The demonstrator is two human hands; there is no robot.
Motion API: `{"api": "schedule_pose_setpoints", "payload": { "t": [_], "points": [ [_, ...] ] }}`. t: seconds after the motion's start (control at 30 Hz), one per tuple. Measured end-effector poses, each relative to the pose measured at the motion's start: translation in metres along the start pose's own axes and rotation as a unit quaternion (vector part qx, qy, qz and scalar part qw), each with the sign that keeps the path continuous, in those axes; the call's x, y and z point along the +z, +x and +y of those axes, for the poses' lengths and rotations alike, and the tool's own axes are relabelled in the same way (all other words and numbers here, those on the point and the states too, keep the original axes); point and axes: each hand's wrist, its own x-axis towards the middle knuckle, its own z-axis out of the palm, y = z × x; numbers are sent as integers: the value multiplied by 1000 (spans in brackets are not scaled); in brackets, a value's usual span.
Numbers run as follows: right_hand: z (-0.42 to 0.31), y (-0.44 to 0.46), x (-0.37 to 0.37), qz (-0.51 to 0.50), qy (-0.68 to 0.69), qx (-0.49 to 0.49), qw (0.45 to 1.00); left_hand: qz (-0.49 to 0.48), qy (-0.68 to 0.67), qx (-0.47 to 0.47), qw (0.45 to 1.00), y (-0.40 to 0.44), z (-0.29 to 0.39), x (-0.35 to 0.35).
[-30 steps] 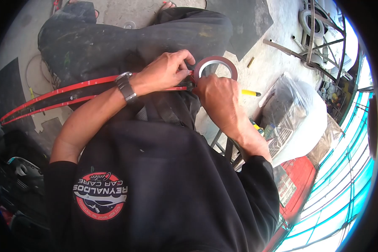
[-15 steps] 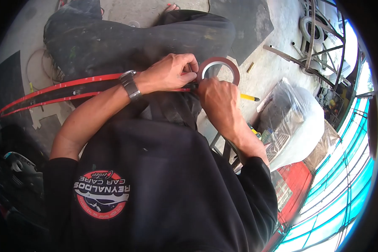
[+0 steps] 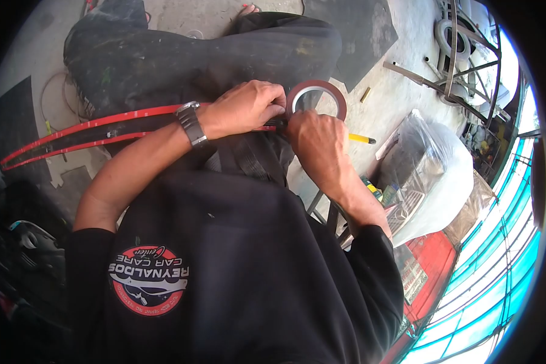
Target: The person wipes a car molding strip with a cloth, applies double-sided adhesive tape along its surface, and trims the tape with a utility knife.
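A long black strip edged with red tape (image 3: pixel 73 131) runs from the far left across the lap and under my left wrist. My left hand (image 3: pixel 246 109), a watch on its wrist, is closed at the strip's right end, thumb and forefinger together on the red tape. Touching those fingers is a tape roll (image 3: pixel 341 97) with a dark red rim and pale core. Just below the roll, my right hand (image 3: pixel 317 138) is closed around a yellow tool (image 3: pixel 362 139), whose end sticks out on its right. Both hands' fingertips nearly meet and partly hide the work.
Crossed legs in dark trousers (image 3: pixel 194 67) lie beyond the hands. To the right are a plastic-wrapped bundle (image 3: pixel 415 158), a metal frame (image 3: pixel 452 79) and a red panel (image 3: pixel 434 267). A dark sheet (image 3: pixel 364 42) lies on the floor above.
Both hands and the roll have shifted slightly right in the view. The left fingers have closed together beside the roll, and the yellow tool has tilted a little.
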Motion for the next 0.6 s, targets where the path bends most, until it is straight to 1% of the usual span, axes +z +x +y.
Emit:
{"api": "schedule_pose_setpoints", "payload": {
  "t": [0.03, 0.13, 0.23, 0.33, 0.43, 0.6],
  "points": [
    [1, -2, 3, 5, -1, 1, 1000, 4, 7, 5, 1000, 0, 0, 1],
    [10, -9, 14, 38, 58, -13, 998, -1, 23, 5, 1000, 0, -2, 3],
    [11, -14, 16, 20, 120, 33, 992, -12, 39, -1, 999, 0, -2, 5],
    [7, -18, 14, 43, 145, 65, 986, -16, 45, -3, 999, 0, -3, 5],
    [3, -17, 17, 63, 143, 113, 981, -14, 31, -10, 999, 0, -2, 6],
    [6, -15, 19, 68, 170, 139, 973, -14, -9, -44, 999, 0, 0, 4]
  ]
}}
